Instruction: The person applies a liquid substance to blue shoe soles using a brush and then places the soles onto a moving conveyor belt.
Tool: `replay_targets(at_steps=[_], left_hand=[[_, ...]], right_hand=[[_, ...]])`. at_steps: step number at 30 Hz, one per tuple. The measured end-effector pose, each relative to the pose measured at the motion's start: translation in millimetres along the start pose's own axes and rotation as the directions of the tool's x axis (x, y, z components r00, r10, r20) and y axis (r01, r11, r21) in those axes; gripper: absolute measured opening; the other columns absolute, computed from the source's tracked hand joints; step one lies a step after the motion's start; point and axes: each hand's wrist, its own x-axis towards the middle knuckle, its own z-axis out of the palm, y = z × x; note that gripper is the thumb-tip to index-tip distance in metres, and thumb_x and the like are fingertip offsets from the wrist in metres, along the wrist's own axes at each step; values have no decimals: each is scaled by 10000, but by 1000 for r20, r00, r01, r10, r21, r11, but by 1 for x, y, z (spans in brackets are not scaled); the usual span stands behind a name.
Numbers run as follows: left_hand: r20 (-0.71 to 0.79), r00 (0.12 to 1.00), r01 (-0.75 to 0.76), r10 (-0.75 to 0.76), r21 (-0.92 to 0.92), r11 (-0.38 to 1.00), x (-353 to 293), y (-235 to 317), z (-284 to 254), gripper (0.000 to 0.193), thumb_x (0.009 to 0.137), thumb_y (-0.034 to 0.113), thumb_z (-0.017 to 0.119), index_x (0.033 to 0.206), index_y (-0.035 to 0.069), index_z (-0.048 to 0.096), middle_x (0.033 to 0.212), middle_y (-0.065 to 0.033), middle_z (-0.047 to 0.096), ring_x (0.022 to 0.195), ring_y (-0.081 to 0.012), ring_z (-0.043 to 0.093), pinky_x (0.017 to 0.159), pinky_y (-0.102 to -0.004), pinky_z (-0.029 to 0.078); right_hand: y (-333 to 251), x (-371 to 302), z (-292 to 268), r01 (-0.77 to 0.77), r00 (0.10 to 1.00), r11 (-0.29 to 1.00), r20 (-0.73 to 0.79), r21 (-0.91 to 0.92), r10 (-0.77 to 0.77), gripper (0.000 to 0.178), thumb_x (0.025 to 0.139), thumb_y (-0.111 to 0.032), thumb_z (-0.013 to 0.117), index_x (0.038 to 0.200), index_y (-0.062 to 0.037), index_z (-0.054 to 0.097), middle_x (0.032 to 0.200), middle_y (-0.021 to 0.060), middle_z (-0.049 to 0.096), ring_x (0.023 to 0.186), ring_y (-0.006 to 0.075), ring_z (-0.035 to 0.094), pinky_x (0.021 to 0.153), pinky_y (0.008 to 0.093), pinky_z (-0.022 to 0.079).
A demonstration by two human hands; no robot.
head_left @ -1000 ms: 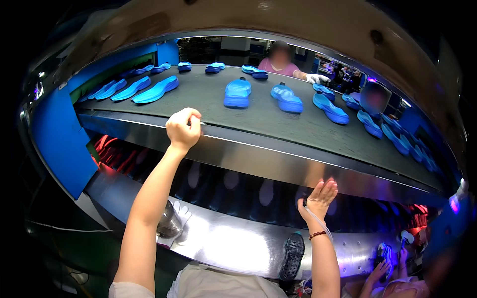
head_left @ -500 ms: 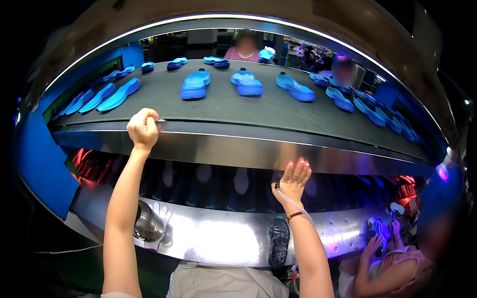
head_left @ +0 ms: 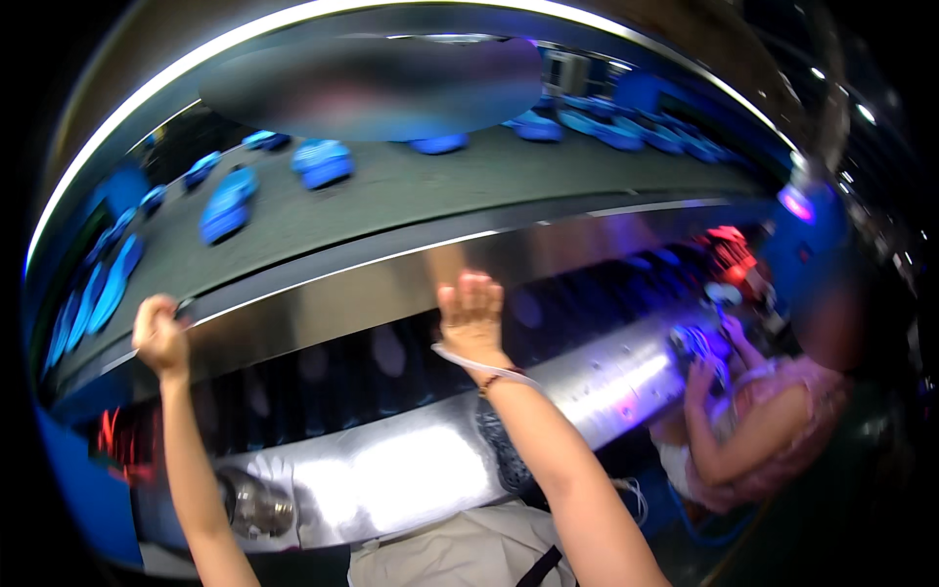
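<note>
My left hand [head_left: 161, 338] is closed in a fist at the front edge of the upper conveyor belt [head_left: 391, 205]. A small dark thing shows beside its fingers, too blurred to name. Fingers stretched out, my right hand [head_left: 472, 318] is held up before the metal front rail [head_left: 342, 286] and holds nothing. A clear cord and a beaded bracelet circle that wrist. Blue shoe soles [head_left: 229, 205] lie spaced along the belt. Partly hidden by my right forearm, a dark shoe sole [head_left: 504, 450] lies on the metal ledge [head_left: 411, 470].
On the ledge at the left are a metal cup-like vessel [head_left: 256, 504] and a white glove [head_left: 279, 474]. A co-worker [head_left: 753, 421] sits at the right, hands on a shoe part. Red glowing heaters [head_left: 729, 259] sit inside the lower opening. A lamp [head_left: 797, 201] hangs at right.
The view has swung and tilted, so the belt now slopes up to the right and the picture is blurred. My left hand stays a fist and my right hand stays open.
</note>
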Motion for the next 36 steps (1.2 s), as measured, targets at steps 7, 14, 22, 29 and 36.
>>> replay_targets(at_steps=[7,14,22,29,36], left_hand=[[-38,998,53,-57,-93,994,-3,-33,-5,220,763,-75,345,725,28,536,683,-5,509,603,-62,476,500,-186,446],[-58,995,80,-83,-54,995,-6,-37,1,206,774,-54,359,732,39,538,672,1,499,593,-61,475,479,-189,430],[-47,998,35,-35,-12,999,-5,-34,-4,206,761,-67,353,725,38,526,652,4,487,562,-54,448,463,-184,403],[-48,998,36,-36,-10,999,-6,-32,1,211,766,-67,353,725,40,530,642,5,483,558,-50,445,476,-178,395],[-45,998,38,-39,-26,999,-5,-38,-1,212,767,-68,352,720,39,529,629,10,469,533,-45,422,467,-175,374]], right_hand=[[-8,3,1,-51,998,985,-12,165,54,911,646,-49,514,1393,-150,2,1445,127,-101,1329,311,-118,1071,433,-50],[-5,1,-2,-51,999,992,-12,115,52,932,631,-19,512,1394,-153,-5,1445,121,-107,1328,302,-133,1070,428,-55],[-5,4,2,-45,998,993,-48,113,51,935,620,-10,510,1394,-170,12,1448,111,-104,1329,294,-132,1069,428,-61],[-1,1,4,-54,997,992,-53,115,60,922,629,2,501,1393,-174,17,1449,108,-95,1330,295,-129,1069,424,-62],[-2,1,6,-57,995,990,-68,125,66,911,636,11,494,1393,-174,22,1450,104,-90,1331,288,-125,1070,424,-56]])
